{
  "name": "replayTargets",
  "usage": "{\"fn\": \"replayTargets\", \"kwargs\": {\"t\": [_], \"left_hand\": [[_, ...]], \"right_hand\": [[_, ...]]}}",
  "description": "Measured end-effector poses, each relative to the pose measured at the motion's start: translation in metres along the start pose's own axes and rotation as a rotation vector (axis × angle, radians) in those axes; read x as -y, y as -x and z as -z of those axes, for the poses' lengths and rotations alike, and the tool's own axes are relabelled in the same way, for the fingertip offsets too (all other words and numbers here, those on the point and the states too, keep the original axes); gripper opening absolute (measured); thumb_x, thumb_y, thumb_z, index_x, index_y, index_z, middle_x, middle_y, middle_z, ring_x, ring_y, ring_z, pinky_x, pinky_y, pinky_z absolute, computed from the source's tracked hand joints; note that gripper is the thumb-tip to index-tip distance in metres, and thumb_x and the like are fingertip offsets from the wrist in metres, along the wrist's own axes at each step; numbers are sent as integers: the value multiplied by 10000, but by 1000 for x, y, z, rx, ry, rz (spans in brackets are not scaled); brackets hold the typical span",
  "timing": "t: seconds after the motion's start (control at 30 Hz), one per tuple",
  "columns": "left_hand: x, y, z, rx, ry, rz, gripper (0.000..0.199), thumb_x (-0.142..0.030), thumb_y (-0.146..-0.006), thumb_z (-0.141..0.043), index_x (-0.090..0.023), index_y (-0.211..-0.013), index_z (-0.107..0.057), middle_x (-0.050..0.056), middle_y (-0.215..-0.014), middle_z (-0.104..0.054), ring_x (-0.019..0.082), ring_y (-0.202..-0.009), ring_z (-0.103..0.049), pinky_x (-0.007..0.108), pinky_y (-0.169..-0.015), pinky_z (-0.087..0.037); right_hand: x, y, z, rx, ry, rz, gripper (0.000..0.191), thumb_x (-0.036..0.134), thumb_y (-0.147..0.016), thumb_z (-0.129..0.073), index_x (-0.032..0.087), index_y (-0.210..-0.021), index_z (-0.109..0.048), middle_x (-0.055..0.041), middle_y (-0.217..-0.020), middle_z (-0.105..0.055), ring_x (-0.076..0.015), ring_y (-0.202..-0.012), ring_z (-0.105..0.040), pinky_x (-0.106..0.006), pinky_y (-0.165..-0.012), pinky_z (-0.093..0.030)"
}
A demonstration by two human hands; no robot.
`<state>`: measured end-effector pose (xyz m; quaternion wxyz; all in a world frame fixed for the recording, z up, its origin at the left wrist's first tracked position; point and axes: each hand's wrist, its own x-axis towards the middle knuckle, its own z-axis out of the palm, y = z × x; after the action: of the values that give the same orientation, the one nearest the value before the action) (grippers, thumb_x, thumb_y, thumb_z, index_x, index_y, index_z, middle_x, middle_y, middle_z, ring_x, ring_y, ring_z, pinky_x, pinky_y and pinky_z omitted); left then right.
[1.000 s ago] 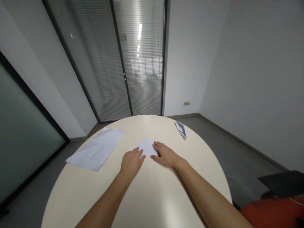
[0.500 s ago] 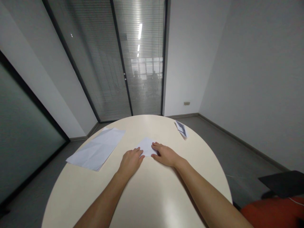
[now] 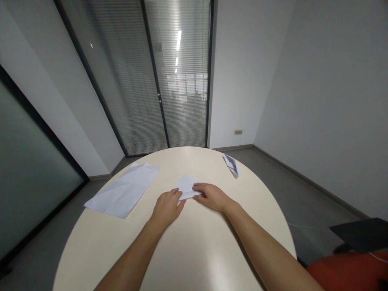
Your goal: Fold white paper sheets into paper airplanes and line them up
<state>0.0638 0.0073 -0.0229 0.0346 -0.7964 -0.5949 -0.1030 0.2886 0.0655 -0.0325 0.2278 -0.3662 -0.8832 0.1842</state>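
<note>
A small folded sheet of white paper (image 3: 187, 184) lies near the middle of the round table, between my two hands. My left hand (image 3: 168, 205) grips its left near corner, fingers on top and thumb at the near edge. At the right corner, my right hand (image 3: 210, 196) pinches the paper between its fingers and thumb. A strip along the near edge looks slightly raised or folded over. Parts of both corners are hidden under my fingers.
Larger creased white sheets (image 3: 124, 192) lie on the left of the cream table (image 3: 188, 250). A folded paper piece (image 3: 231, 165) sits near the far right edge. Beyond the table at right are a red seat (image 3: 348, 270) and a dark flat panel (image 3: 360, 234).
The paper's near edge has come up slightly and now shows a strip along it. My right fingers have shifted a little and curled at the corner. My left hand has barely moved.
</note>
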Motion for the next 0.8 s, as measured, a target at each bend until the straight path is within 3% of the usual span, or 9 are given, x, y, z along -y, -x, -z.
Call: {"fn": "replayTargets", "kwargs": {"t": [0.23, 0.43, 0.7, 0.8], "left_hand": [[-1, 0, 0, 21, 0, 72, 286, -268, -1001, -523, -219, -1219, -702, 80, -1342, -688, 254, -1150, -692, 365, -960, -534], [4, -2, -2, 2, 33, 157, 265, -223, -1017, -487, -214, -1165, -707, 77, -1150, -748, 217, -1061, -710, 309, -922, -512], [4, -2, 0, -1, 29, 156, 239, -195, -1007, -504, -192, -1137, -704, 86, -1097, -732, 206, -1065, -684, 287, -931, -487], [6, -1, -2, -7, 26, 154, 251, -199, -1008, -504, -195, -1172, -693, 88, -1125, -726, 206, -1105, -666, 285, -957, -477]], "right_hand": [[3, 0, 3, -35, 13, -20, 390, 376, -957, -603, 165, -1270, -701, -134, -1303, -702, -271, -1203, -649, -377, -1058, -469], [-2, 0, 4, -90, 14, -49, 393, 371, -947, -635, 144, -1262, -697, -145, -1255, -712, -269, -1140, -656, -364, -1016, -480], [-5, -1, 5, -131, 60, -145, 362, 255, -920, -632, 152, -1263, -687, -118, -1160, -723, -215, -984, -680, -300, -899, -495], [-6, -1, 4, -134, 89, -180, 376, 205, -903, -608, 151, -1267, -685, -116, -1186, -723, -224, -1035, -678, -305, -937, -486]]}}
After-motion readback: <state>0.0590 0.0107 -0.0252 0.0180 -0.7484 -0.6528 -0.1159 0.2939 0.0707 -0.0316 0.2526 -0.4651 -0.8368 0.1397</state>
